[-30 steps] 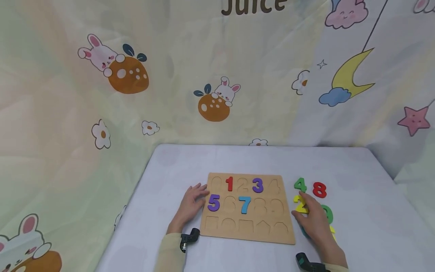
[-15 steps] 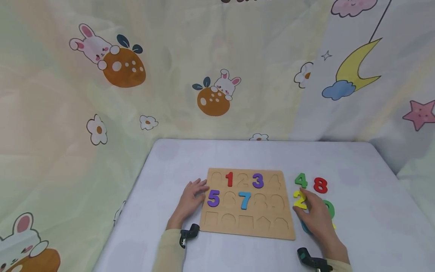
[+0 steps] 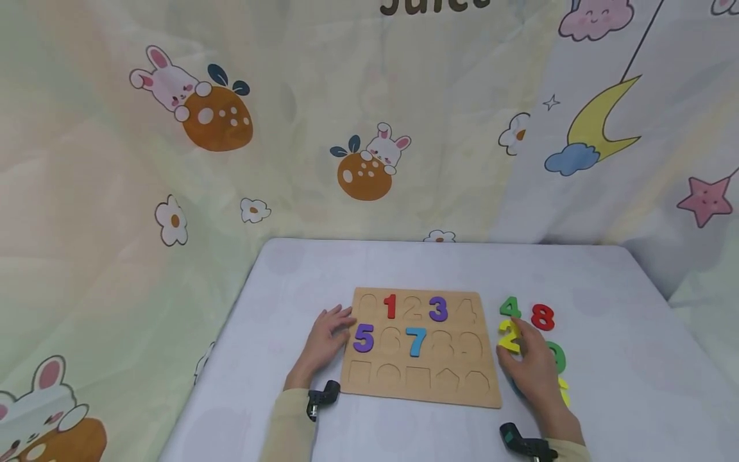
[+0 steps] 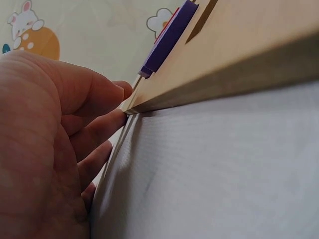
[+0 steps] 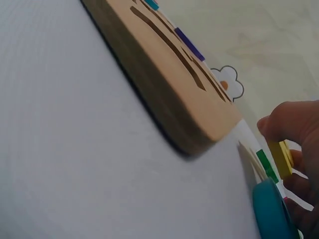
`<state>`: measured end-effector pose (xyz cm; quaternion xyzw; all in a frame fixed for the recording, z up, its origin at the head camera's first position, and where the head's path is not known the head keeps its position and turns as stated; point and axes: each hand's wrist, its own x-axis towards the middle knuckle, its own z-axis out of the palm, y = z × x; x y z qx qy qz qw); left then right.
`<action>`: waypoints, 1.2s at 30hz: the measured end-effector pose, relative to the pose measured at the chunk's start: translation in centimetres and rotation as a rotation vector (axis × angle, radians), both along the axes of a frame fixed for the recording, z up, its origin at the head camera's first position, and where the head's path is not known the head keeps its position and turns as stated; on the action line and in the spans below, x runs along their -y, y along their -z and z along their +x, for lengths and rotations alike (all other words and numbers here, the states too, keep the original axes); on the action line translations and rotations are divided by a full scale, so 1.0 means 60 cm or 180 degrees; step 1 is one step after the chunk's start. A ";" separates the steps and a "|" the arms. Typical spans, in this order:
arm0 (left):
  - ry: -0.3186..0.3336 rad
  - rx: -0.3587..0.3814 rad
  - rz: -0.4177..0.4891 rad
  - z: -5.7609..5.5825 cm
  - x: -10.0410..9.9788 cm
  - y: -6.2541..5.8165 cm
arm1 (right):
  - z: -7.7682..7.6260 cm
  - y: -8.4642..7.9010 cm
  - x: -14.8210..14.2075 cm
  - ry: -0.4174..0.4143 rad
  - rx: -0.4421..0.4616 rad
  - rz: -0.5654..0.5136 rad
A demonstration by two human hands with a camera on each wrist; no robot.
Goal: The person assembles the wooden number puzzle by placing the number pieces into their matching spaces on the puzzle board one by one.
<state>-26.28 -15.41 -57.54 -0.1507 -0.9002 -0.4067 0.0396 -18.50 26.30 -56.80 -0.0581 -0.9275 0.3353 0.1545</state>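
My right hand (image 3: 537, 369) pinches a yellow number 2 (image 3: 509, 347) between thumb and fingers, right of a wooden number puzzle board (image 3: 375, 363). In the right wrist view the yellow piece (image 5: 280, 159) stands tilted in the grip, above a teal piece (image 5: 269, 206) on the table. My left hand (image 3: 323, 337) rests at the board's left edge with loosely extended fingers; in the left wrist view its fingertips touch the board's corner. On the board sit a red 1 (image 3: 390, 307), purple 3 (image 3: 438, 309), purple 5 (image 3: 364, 338) and blue 7 (image 3: 416, 342).
Near the right hand lie a green 4 (image 3: 510, 307), a red 8 (image 3: 543, 317), a partly covered green piece (image 3: 557, 357) and a partly covered yellow piece (image 3: 564, 393). White cloth (image 3: 312, 273) covers the table. A printed curtain (image 3: 288, 160) hangs behind.
The yellow 2 has shifted slightly away from me and up off the table, with the right hand following. The left hand keeps its place at the board; the head view tilts slightly.
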 end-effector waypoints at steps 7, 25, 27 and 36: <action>0.0018 0.0012 -0.0005 0.002 0.000 -0.002 | -0.001 0.003 0.019 -0.0058 -0.0100 -0.0244; 0.0006 0.0013 -0.0035 0.003 -0.001 -0.008 | -0.013 0.004 0.078 -0.0376 0.0115 -0.0260; -0.0008 0.0026 -0.0038 0.004 -0.001 -0.008 | -0.018 0.003 0.085 -0.0438 0.0064 -0.0257; -0.0035 0.0101 -0.0010 0.003 -0.001 -0.002 | -0.049 -0.010 0.117 -0.0766 -0.0139 -0.0309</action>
